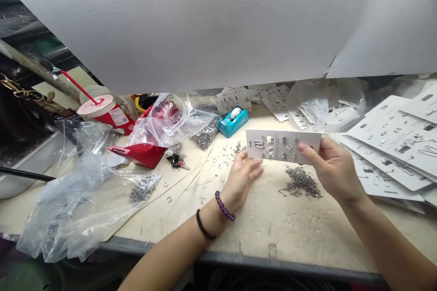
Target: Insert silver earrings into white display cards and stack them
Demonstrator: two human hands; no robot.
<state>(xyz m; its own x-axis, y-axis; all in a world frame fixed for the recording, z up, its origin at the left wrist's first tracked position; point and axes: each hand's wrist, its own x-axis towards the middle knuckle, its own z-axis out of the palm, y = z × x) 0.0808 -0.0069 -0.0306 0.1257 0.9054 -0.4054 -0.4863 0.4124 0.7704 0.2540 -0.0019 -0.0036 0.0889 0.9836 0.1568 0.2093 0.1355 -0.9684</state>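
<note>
Pinching an earring card (282,147) in right hand (335,170), poising left hand (239,181), fingers loosely parted, at card's seven o'clock.

The card (277,156) looks matt cardboard, its earrings (260,144) shiny metal, the tape dispenser (236,124) smooth plastic.

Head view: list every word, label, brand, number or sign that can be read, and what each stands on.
No text reads clearly.
Card in the right hand: print too small, blurred.
White label on the red cup: too small.
Plastic bag at left: bluish print, illegible.
Stacked cards at right: print too small.
</note>
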